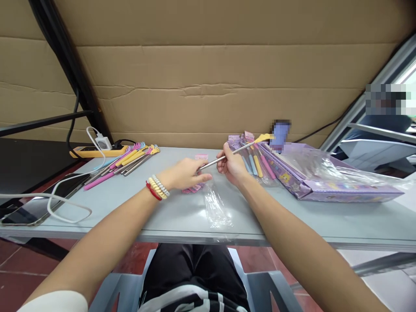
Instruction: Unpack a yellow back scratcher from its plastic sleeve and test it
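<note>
A telescopic back scratcher (243,147) with a steel rod and a yellow hand-shaped head lies slantwise between my hands, its head up to the right. My right hand (234,166) is closed around the middle of the rod. At the lower end my left hand (186,173) grips it between thumb and fingers; that end is partly hidden. Under my left hand lie pink printed cards (194,189). Clear plastic sleeves (216,209) lie on the table between my forearms. Just right of my right hand are several bagged back scratchers (258,167) with blue, yellow and pink handles.
Several loose back scratchers (130,159) are piled at the left, near an orange power strip (94,151), a white cable (69,220) and a tablet-like device (42,203). A purple box (302,193) with clear plastic stands right. A person (377,125) is beyond the frame.
</note>
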The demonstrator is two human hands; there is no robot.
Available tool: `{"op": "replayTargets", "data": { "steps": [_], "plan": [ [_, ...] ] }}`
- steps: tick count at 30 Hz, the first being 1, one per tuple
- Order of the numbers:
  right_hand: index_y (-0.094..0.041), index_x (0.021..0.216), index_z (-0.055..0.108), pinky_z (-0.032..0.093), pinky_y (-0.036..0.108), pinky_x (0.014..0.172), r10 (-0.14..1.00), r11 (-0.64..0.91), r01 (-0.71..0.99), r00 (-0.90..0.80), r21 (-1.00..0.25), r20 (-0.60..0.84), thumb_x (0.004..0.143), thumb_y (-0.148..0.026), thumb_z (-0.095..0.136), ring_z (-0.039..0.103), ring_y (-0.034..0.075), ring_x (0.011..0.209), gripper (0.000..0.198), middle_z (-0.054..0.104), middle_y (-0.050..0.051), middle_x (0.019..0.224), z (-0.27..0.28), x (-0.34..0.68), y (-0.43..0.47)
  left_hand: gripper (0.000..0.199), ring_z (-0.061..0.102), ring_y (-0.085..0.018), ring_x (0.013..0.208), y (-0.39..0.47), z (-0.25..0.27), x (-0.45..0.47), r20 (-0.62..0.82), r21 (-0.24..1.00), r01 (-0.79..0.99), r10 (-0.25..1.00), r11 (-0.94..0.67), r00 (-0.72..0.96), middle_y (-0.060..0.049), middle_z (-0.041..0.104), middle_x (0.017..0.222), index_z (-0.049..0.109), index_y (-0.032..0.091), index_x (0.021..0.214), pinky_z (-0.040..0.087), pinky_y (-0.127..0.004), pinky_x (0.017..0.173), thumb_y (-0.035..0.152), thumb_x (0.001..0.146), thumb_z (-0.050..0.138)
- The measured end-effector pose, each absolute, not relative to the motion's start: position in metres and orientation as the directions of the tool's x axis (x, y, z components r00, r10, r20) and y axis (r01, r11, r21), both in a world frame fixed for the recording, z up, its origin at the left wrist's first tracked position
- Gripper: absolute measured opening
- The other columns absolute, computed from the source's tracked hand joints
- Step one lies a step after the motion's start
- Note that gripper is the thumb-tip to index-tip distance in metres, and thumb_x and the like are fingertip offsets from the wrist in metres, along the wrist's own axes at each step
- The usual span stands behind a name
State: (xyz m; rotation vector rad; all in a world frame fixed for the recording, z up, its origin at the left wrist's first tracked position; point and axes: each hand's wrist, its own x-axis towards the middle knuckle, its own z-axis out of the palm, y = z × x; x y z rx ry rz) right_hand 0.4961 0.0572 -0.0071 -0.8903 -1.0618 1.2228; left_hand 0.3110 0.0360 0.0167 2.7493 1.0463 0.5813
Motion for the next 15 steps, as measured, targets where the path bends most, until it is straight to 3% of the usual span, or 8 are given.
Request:
{"op": "replayTargets", "data": {
  "steps": [4,9,12,15],
  "plan": [
    [-0.016,0.067,0.056,0.033,0.021,0.035,0.991,0.128,-0.354,0.006,-0.926,0.135,0.070,-0.071,0.066,0.049,0.010,0.039,0.056,0.053,0.001,0.048,0.000,0.503,0.057,0.043,0.062,-0.019,0.076,0.046,0.009,0.305,0.393,0.215,0.693,0.710,-0.688,0.584,-0.007,0.071,0.089,0.058,0.020,0.127,0.042,-0.028,0.068,0.033,0.094,0.035],
    [-0.019,0.072,0.052,0.036,0.021,0.037,0.975,0.200,-0.521,0.191,-0.830,0.115,0.080,-0.074,0.050,0.049,0.009,0.040,0.055,0.054,-0.001,0.053,0.013,0.536,0.063,0.036,0.063,-0.016,0.081,0.070,0.013,0.263,0.484,0.251,0.675,0.694,-0.694,0.534,-0.005,0.072,0.096,0.069,0.021,0.111,0.043,-0.026,0.074,0.038,0.089,0.046],
    [-0.020,0.069,0.049,0.031,0.020,0.034,0.966,0.199,-0.471,0.239,-0.859,0.093,0.079,-0.060,0.060,0.044,0.008,0.036,0.043,0.052,-0.003,0.050,0.014,0.550,0.069,0.034,0.062,-0.016,0.077,0.078,0.013,0.247,0.496,0.266,0.716,0.729,-0.645,0.472,-0.004,0.073,0.089,0.073,0.022,0.103,0.042,-0.025,0.071,0.044,0.084,0.054],
    [-0.019,0.067,0.052,0.024,0.020,0.032,0.948,0.227,-0.305,0.289,-0.925,0.137,0.071,-0.039,0.071,0.040,0.007,0.035,0.028,0.051,-0.004,0.049,0.008,0.553,0.074,0.036,0.061,-0.017,0.077,0.083,0.011,0.239,0.496,0.263,0.763,0.761,-0.590,0.418,-0.005,0.072,0.086,0.075,0.023,0.095,0.040,-0.026,0.068,0.050,0.083,0.054]
  ]
}}
